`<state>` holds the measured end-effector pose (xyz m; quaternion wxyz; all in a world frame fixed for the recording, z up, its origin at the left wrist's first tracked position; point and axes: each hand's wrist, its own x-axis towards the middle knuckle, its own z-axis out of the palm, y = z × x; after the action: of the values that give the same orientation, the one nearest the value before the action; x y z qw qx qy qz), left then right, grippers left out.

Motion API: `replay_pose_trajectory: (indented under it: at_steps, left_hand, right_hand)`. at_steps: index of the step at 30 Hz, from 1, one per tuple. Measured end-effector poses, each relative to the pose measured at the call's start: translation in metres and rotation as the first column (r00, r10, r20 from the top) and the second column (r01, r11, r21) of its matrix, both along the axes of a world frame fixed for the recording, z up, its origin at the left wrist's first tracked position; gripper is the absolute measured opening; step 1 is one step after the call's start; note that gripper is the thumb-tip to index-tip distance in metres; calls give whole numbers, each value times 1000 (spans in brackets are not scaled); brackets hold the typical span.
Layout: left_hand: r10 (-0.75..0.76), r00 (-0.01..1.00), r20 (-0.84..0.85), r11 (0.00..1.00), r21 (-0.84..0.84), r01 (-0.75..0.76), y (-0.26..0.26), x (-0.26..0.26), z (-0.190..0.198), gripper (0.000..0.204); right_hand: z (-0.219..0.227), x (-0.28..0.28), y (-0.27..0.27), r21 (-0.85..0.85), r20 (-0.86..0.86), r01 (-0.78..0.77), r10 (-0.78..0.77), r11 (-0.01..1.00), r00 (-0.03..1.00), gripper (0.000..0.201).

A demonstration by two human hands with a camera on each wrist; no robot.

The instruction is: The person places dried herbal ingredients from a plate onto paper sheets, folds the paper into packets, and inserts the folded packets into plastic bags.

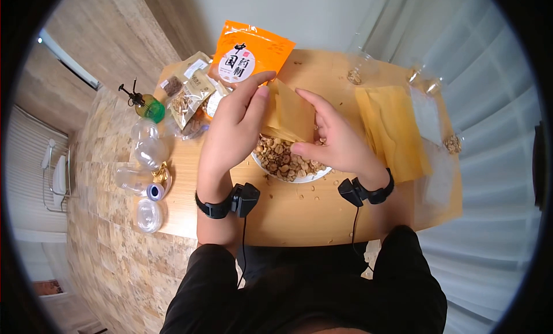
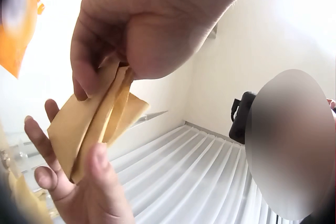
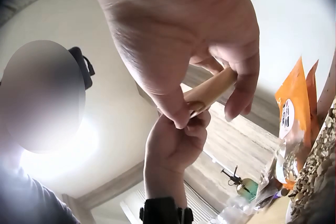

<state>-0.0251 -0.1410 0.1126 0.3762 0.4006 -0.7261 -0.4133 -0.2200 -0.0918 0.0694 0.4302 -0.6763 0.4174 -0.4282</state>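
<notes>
A small brown kraft paper bag (image 1: 292, 112), with folded layers standing partly apart at its edge, is held up over a white plate (image 1: 315, 177). My left hand (image 1: 230, 126) grips one edge of the bag, fingers curled behind it. At the opposite side my right hand (image 1: 341, 137) holds it between the thumb in front and the fingers behind. On the plate lies a heap of dried, pale brown slices (image 1: 285, 161), partly hidden by the bag. The left wrist view shows the bag's layered edge (image 2: 100, 116) between both hands.
An orange pouch (image 1: 256, 52) stands at the back, beside clear packets (image 1: 193, 98) of dried goods. Clear plastic containers (image 1: 151, 152) and a green spray bottle (image 1: 151, 108) line the left side. Flat kraft bags (image 1: 394, 135) lie on the right. Loose crumbs dot the wooden table (image 1: 276, 224).
</notes>
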Motion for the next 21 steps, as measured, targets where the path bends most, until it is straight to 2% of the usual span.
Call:
replay_pose_trajectory:
  at_steps: [1, 2, 4, 8, 10, 11, 13, 14, 16, 18, 20, 21]
  left_hand:
    - [-3, 1000, -27, 998, -64, 1, -1, -1, -2, 32]
    - [2, 1000, -24, 998, -63, -3, -1, -2, -2, 32]
    - [4, 999, -47, 999, -32, -6, -1, -4, -1, 31]
    - [25, 999, -36, 1000, 7, -25, 1, -10, -3, 30]
    - [2, 996, 84, 980, -198, 15, 2, -13, 2, 33]
    - [2, 996, 91, 981, -192, 16, -1, -14, -3, 33]
    - [68, 969, 236, 840, -537, 72, -7, -17, -13, 39]
    - [62, 969, 240, 843, -533, 78, -6, -19, -15, 39]
    - [-94, 977, 189, 924, -350, 157, 0, -24, -10, 52]
    - [-103, 969, 226, 933, -315, 172, 3, -23, -4, 58]
    - [-112, 957, 268, 941, -280, 189, 3, -23, -3, 65]
    - [-116, 967, 225, 935, -303, 182, 2, -22, -5, 66]
  right_hand:
    - [-1, -3, -2, 36, 142, -56, 51, 998, 989, 80]
    - [-2, -8, -4, 36, 145, -61, 55, 997, 988, 80]
    - [-4, -17, -10, 54, 370, -184, 151, 981, 916, 75]
    - [3, -28, -15, 102, 531, -223, 137, 969, 836, 70]
    - [-2, -31, -20, 117, 589, -230, 120, 966, 799, 72]
    - [-5, -33, -23, 131, 643, -237, 99, 962, 759, 75]
    - [-5, -39, -23, 181, 681, -248, 61, 952, 730, 73]
    - [-6, -41, -24, 170, 689, -260, 74, 951, 721, 74]
    - [-7, -47, -24, 161, 698, -266, 81, 951, 712, 75]
    - [-4, -50, -26, 174, 803, -323, 56, 930, 594, 62]
    - [-4, -52, -29, 165, 817, -300, 40, 940, 575, 60]
    - [-5, -53, -30, 158, 830, -282, 28, 946, 557, 57]
